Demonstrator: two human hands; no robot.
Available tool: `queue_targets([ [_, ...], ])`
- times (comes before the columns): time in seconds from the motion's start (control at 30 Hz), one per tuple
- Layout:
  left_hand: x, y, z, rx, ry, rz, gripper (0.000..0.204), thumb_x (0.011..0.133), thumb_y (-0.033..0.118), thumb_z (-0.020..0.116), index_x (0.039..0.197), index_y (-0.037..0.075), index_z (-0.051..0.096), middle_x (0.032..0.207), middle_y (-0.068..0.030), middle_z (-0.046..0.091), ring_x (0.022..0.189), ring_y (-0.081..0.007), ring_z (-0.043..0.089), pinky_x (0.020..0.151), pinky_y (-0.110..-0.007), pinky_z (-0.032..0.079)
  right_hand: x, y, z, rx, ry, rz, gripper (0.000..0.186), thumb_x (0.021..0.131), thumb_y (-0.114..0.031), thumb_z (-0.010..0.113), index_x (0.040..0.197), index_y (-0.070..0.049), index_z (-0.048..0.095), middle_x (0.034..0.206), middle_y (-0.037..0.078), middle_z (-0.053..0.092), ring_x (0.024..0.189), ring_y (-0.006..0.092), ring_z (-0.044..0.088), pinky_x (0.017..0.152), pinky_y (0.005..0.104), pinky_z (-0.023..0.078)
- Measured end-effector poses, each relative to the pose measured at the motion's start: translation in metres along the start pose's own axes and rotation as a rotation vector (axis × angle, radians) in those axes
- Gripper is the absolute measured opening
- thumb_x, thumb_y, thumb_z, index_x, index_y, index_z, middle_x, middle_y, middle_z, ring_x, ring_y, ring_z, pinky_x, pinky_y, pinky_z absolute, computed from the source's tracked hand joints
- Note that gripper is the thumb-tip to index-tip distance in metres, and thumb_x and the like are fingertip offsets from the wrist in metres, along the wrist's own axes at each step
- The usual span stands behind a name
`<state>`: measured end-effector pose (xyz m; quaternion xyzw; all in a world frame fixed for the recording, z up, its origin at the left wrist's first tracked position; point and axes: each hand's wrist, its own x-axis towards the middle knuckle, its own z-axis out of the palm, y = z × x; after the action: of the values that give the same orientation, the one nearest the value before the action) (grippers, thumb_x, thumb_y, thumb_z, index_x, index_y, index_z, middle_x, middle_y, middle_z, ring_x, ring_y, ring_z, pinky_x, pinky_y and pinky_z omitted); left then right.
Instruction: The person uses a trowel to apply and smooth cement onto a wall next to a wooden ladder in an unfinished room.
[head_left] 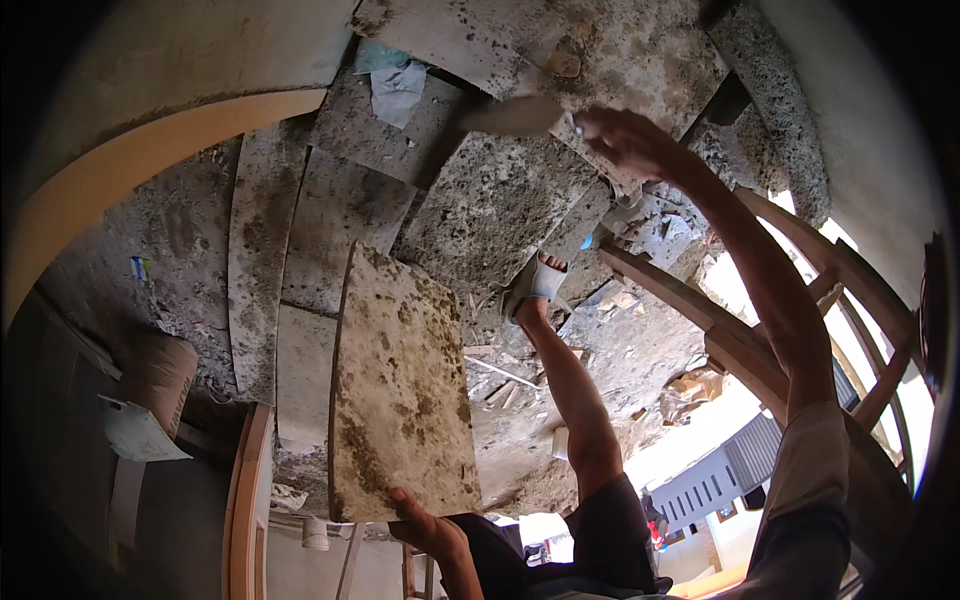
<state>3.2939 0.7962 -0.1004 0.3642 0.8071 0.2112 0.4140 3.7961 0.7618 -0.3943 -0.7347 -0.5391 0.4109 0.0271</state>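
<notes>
A rectangular board (400, 365) spattered with mortar is gripped at its lower edge by my left hand (430, 530), thumb over its face. My right hand (625, 145) is raised toward the upper middle, fingers closed around what appears to be a trowel, whose flat blade (510, 115) points left above the mortar-spattered floor panels (500, 205). My foot in a pale sandal (535, 280) rests on those panels beyond the board. The trowel's handle is mostly hidden by my fingers.
A wooden frame (670, 300) of beams runs along the right. A sack (150, 385) and a pale sheet lie at left. Crumpled plastic (395, 90) and scattered debris lie on the panels. A curved tan edge (150, 160) crosses the upper left. A bright opening shows lower right.
</notes>
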Motion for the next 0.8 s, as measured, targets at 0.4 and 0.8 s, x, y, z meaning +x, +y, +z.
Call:
queue_targets([
  [0.4, 0.005, -0.010, -0.016, 0.028, 0.058, -0.070, 0.070, 0.100, 0.036, 0.070, 0.146, -0.009, 0.042, 0.143, -0.0192, 0.055, 0.126, -0.0256, 0.058, 0.109, -0.041, 0.049, 0.052, -0.002, -0.003, -0.398, -0.185, 0.070, 0.045, 0.098, -0.005, 0.052, 0.144, -0.009, 0.051, 0.121, 0.020, 0.066, 0.105, 0.0341, 0.069, 0.095, 0.0519, 0.057],
  [0.8, 0.003, 0.008, 0.001, 0.062, -0.055, -0.044, 0.075, 0.102, 0.037, 0.067, 0.153, -0.007, 0.033, 0.152, -0.0217, 0.046, 0.137, -0.0292, 0.051, 0.116, -0.046, 0.045, -0.093, 0.077, 0.148, -0.033, 0.366, -0.162, 0.019, 0.090, -0.012, 0.071, 0.107, -0.006, 0.065, 0.098, 0.013, 0.068, 0.089, 0.0323, 0.070, 0.077, 0.0451, 0.059],
])
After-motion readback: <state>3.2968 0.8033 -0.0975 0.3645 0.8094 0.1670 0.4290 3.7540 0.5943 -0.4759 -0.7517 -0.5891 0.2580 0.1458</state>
